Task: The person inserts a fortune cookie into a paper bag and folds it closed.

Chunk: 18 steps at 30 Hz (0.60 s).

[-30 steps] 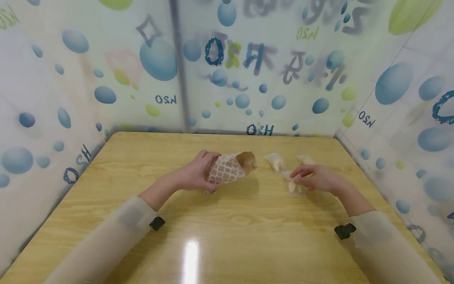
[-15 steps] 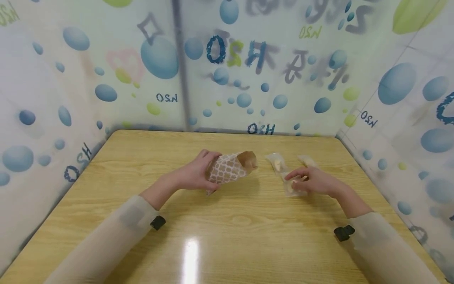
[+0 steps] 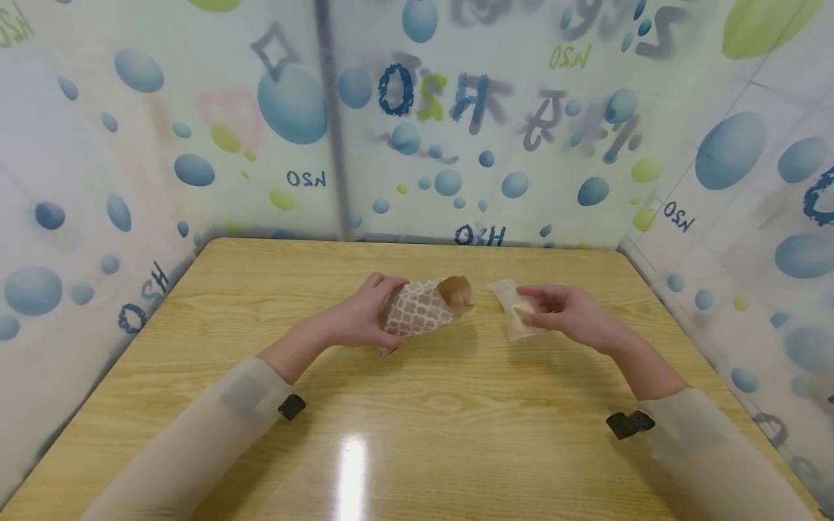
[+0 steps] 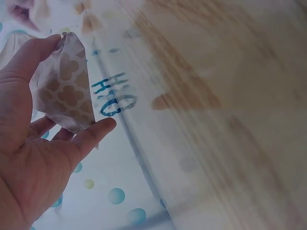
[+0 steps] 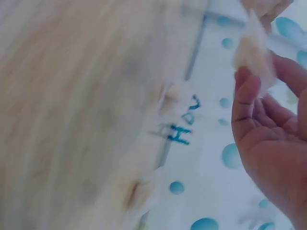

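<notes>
The bag (image 3: 419,309) looked like thin paper, plain and matt inside its mouth, creased outside with a faint sheen. The small packet (image 5: 254,50) seemed to be soft translucent plastic film, smooth and wrinkled. The tabletop (image 3: 423,441) showed wood grain under a smooth, glossy finish that threw back a bright streak of light. The sleeves (image 3: 195,441) appeared to be matt cloth, and the black wrist pieces (image 3: 292,407) looked like plastic. The printed wall covering (image 3: 371,166) appeared smooth.

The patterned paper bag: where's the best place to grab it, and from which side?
Probably around the paper bag, at the end away from its open mouth, coming from the left. The left hand grips it there; the mouth faces right, so that approach shouldn't block it.
</notes>
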### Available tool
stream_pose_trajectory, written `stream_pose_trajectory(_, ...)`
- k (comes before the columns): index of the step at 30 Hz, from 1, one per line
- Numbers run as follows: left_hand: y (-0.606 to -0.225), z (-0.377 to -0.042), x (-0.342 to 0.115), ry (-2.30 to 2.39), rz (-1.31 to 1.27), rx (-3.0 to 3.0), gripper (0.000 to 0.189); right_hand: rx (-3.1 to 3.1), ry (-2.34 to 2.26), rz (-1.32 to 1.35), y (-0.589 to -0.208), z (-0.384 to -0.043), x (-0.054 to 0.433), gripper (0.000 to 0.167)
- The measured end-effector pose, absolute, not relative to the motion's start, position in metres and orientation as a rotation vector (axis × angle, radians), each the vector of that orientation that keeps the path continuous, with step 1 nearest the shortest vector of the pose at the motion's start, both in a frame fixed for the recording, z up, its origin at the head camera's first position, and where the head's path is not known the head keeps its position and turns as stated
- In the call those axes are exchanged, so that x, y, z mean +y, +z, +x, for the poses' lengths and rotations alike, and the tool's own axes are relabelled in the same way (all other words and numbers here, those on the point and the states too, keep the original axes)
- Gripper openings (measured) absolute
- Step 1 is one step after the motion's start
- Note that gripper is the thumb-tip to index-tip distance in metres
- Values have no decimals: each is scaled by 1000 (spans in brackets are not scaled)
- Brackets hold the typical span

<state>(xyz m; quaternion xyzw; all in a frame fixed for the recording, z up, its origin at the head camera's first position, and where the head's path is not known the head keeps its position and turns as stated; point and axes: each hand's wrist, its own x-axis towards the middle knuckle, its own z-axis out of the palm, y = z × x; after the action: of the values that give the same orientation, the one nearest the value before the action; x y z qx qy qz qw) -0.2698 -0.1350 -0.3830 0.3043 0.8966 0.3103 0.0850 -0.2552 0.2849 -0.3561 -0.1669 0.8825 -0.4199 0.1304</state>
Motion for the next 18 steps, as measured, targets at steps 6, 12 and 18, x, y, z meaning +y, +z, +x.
stream_pose_trajectory(6, -382, -269, -136, 932, 882, 2671, 108, 2518, -1313, -544, -336, -252, 266, 53)
stream_pose_trajectory(12, -381, -268, -136, 945, 869, 2658, 111, 2449, -1383, -539, -323, -249, 246, 50)
stream_pose_trajectory(18, -380, -267, -134, 939, 883, 2652, 111, 2454, -1340, -567, -322, -253, 227, 48)
